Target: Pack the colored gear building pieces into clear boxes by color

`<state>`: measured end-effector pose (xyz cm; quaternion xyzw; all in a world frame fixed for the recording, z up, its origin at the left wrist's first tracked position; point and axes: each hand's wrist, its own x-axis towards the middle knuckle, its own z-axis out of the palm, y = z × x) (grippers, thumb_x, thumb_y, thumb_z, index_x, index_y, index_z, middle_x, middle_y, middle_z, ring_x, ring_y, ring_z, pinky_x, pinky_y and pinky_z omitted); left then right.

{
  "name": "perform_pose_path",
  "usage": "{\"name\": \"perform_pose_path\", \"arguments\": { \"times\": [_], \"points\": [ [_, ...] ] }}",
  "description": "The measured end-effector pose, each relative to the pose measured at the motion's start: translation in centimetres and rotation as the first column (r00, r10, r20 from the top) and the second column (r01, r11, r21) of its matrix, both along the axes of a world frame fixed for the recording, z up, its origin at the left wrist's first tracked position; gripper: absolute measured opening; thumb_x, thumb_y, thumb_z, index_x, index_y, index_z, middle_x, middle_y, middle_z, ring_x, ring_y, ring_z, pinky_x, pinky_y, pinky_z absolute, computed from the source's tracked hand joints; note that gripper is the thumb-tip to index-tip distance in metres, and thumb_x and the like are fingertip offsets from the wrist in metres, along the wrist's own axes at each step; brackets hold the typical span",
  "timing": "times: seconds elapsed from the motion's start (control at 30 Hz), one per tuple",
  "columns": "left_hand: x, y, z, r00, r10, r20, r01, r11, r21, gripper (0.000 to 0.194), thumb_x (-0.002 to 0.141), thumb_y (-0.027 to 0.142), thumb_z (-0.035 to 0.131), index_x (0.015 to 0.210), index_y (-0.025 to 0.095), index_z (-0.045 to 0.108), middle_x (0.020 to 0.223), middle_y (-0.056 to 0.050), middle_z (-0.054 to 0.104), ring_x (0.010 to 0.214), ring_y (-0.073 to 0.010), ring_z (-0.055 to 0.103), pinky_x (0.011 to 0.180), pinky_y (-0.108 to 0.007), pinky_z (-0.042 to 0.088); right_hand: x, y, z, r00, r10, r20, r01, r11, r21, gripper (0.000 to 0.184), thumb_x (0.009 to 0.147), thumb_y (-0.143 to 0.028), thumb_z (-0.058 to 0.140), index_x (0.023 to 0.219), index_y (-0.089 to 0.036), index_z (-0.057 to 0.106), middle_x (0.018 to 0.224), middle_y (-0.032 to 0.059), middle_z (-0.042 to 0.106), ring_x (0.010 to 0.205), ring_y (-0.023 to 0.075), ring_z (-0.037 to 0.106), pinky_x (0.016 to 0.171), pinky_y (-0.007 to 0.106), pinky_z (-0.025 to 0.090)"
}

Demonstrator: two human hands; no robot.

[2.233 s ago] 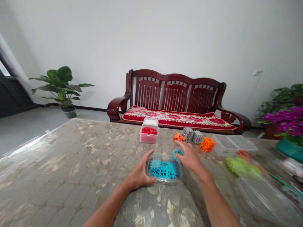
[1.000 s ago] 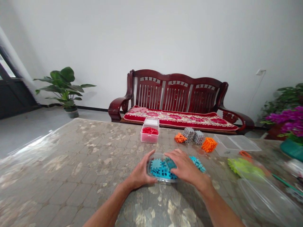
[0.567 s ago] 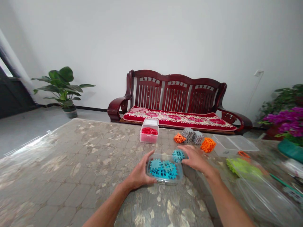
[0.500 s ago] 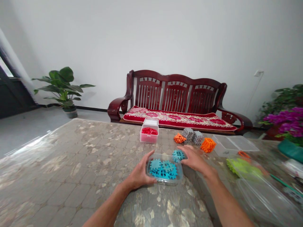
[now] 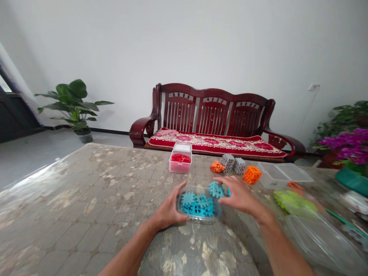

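Note:
My left hand [image 5: 171,207] is curved round the left side of a clear plastic box [image 5: 198,220], thumb at the near edge and fingers at the far edge. Inside the box lie several blue, notched interlocking tiles [image 5: 198,207]. At the box's far right corner, a light blue notched block [image 5: 215,189] sits between the thumb and fingers of my right hand [image 5: 236,193]. More blue shows inside that hand's curve; the hand hides the rest.
Past the box stands an open box of red pieces [image 5: 180,163]. Orange [image 5: 252,174] and grey notched blocks [image 5: 228,162] sit at the back. To the right are an open clear box [image 5: 271,177], yellow-green pieces [image 5: 287,201] and a clear lid [image 5: 322,237]. A wooden bench [image 5: 212,115] stands beyond the table.
My right hand has arched slightly more round the light blue block, its thumb shifting a little left, and more blue shows inside its curve. My left hand keeps its hold on the box.

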<state>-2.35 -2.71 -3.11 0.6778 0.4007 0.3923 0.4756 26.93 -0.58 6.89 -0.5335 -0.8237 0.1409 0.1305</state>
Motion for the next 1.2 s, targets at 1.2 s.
{"name": "perform_pose_path", "arguments": {
  "times": [1.2],
  "points": [
    [-0.1, 0.2, -0.2, 1.0, -0.012, -0.01, 0.012, 1.0, 0.002, 0.119, 0.058, 0.046, 0.089, 0.154, 0.017, 0.025, 0.147, -0.018, 0.048, 0.135, -0.0361, 0.048, 0.116, -0.049, 0.035, 7.1, 0.1, -5.2, 0.931, -0.352, 0.1, 0.346, 0.936, 0.07, 0.042, 0.078, -0.02, 0.063, 0.12, -0.021, 0.071, 0.125, 0.0122, 0.069, 0.117, 0.0305, 0.061, 0.1, 0.041, 0.045]
  ]
}}
